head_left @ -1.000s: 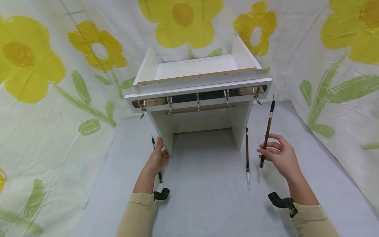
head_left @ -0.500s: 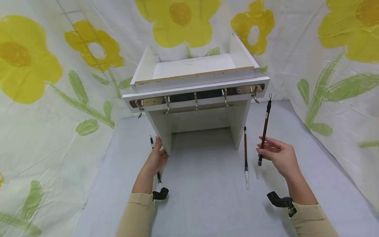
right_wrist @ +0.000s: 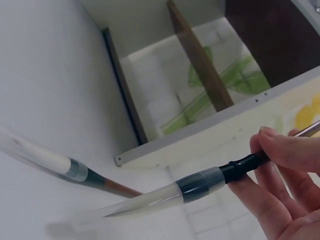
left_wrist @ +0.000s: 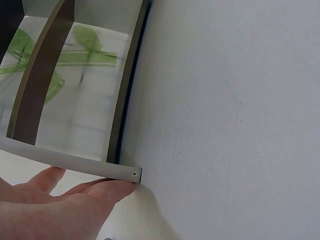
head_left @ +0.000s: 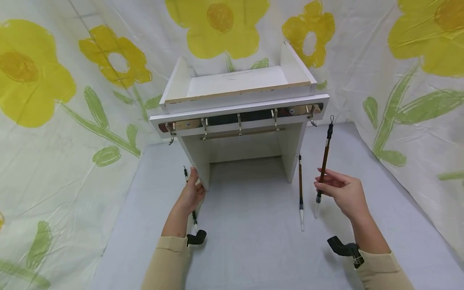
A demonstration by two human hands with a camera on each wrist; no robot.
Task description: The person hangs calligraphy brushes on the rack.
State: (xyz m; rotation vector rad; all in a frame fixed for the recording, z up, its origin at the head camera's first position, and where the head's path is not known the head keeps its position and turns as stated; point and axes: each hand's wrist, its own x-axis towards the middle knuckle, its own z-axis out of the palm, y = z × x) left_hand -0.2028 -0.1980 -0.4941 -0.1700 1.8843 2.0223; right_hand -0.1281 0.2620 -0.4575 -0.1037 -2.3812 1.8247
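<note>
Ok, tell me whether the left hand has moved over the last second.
No, not visibly: in the head view, the left hand keeps the same place beside the lower end of the white shelf's left panel.

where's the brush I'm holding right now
In the head view, the brush is in your right hand, to the right of the white shelf unit, with a second brush between it and the unit.

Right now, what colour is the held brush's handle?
The handle is brown, clearest in the head view.
</note>
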